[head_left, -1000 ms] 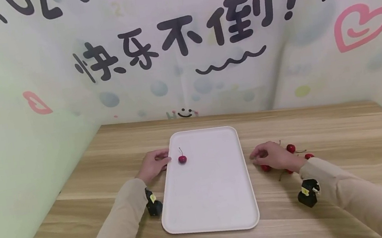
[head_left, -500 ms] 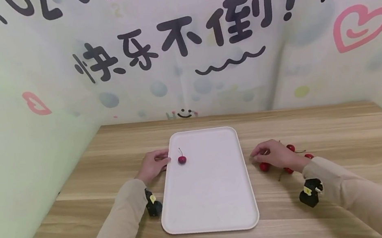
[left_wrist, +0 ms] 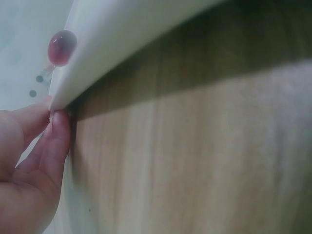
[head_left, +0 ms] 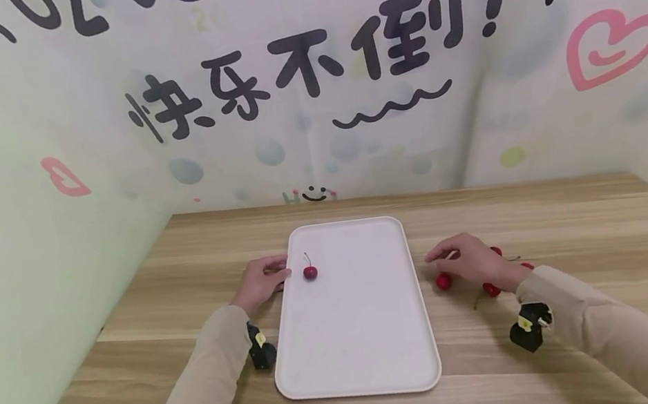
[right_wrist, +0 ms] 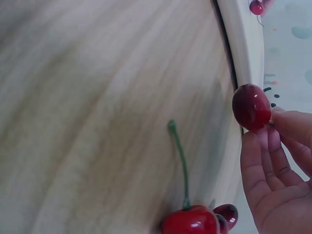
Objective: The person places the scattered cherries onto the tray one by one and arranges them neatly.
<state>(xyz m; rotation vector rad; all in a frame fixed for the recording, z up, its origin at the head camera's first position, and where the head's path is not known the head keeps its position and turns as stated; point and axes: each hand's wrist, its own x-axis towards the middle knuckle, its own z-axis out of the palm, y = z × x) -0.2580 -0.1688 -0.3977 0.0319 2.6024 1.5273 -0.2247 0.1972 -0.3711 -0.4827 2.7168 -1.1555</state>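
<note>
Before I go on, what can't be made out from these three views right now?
- Red cherries on the wooden table: head view, the right hand covers some, so no count.
- Left hand: left wrist view, cut off by the frame edge; fingertips meet the white rectangular tray.
- Held cherry: right wrist view, stem hidden behind it.

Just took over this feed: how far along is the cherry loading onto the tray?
Early on. Done: one cherry lies on the white tray. In hand: the right hand pinches a second cherry at its fingertips, just off the tray's right edge, while the left hand touches the left rim. Left: at least three more cherries lie on the wooden table by the right hand, partly hidden.
</note>
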